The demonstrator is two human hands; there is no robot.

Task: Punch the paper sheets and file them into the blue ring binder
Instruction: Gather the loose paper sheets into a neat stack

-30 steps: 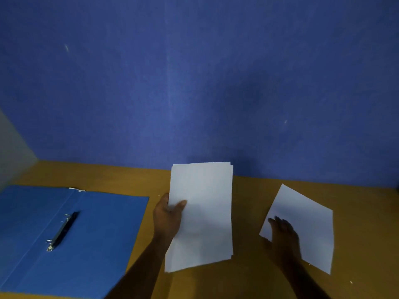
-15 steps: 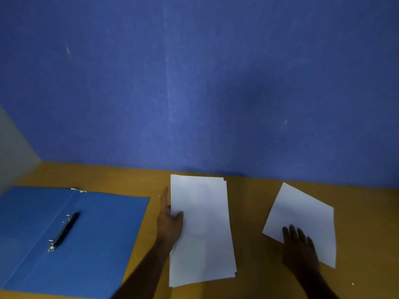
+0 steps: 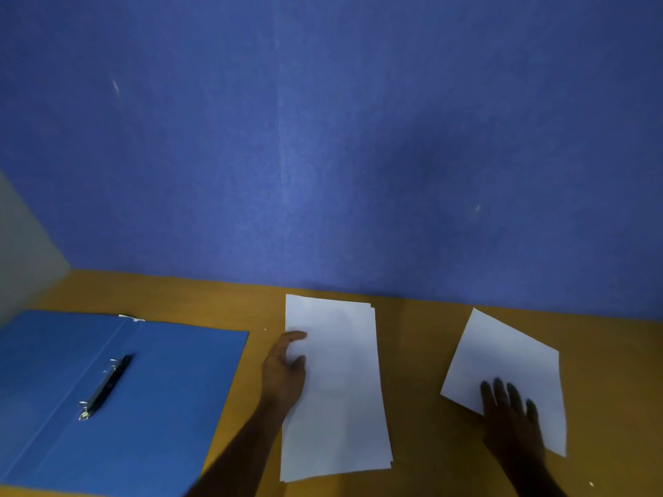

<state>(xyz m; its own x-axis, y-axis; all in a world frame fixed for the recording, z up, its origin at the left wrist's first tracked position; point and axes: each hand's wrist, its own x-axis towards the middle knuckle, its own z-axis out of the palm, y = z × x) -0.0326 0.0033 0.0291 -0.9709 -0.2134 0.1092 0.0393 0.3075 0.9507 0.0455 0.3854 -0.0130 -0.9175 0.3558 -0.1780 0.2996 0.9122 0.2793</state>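
The blue ring binder lies open and flat at the left of the desk, its metal ring mechanism showing along the spine. A stack of white paper sheets lies flat in the middle. My left hand rests at the stack's left edge, thumb and index finger on the top sheet, fingers loose. A single white sheet lies tilted at the right. My right hand lies flat on its lower part, fingers spread. No punch is in view.
The yellow-brown desk ends at a blue wall just behind the papers. A grey side panel closes the left end. Bare desk shows between the stack and the single sheet.
My left hand has laid the paper stack down flat from a raised, tilted hold and loosened its grip. My right hand slid toward me along the single sheet, which moved slightly.
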